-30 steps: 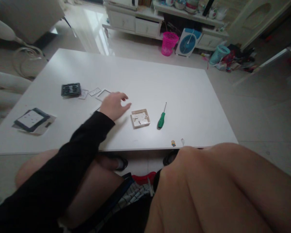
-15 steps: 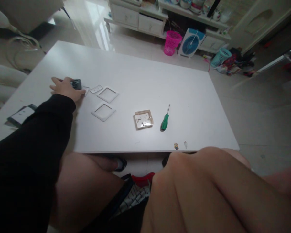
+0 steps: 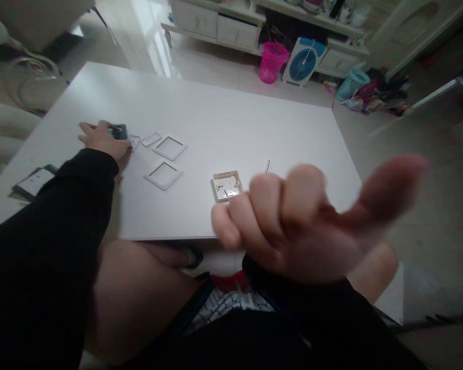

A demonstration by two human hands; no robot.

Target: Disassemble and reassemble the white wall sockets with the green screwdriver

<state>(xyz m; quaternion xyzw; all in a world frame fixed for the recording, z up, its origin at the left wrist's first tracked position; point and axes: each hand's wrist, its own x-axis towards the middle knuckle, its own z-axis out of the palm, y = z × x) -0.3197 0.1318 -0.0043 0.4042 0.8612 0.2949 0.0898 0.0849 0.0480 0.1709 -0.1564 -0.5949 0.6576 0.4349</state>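
My left hand (image 3: pixel 104 140) lies on the table's left part with its fingers spread. They are over and beside a dark grey block (image 3: pixel 119 132), which looks like a socket or switch module and is partly covered. My thumb is beside a small white plate (image 3: pixel 134 142). Another white plate (image 3: pixel 151 139) and two square white frames (image 3: pixel 170 147) lie to the right. Raised close to the camera, my right hand (image 3: pixel 289 226) is blurred and empty. Its fingers are loosely curled and its thumb sticks out wide. Beyond it sit a cream mounting box (image 3: pixel 227 186) and a screwdriver's metal shaft (image 3: pixel 267 166); its handle is hidden.
Near my left sleeve lie dark modules with a white faceplate (image 3: pixel 34 182). The white table (image 3: pixel 216 118) ends in front of my knees. On the floor past it stand a pink basket (image 3: pixel 273 62), a blue and white fan (image 3: pixel 304 60) and a teal basket (image 3: pixel 352 85).
My right hand has moved away from right before the camera and turned, so its curled fingers and outstretched thumb show. It now covers the screwdriver's green handle. The left hand stays by the dark block.
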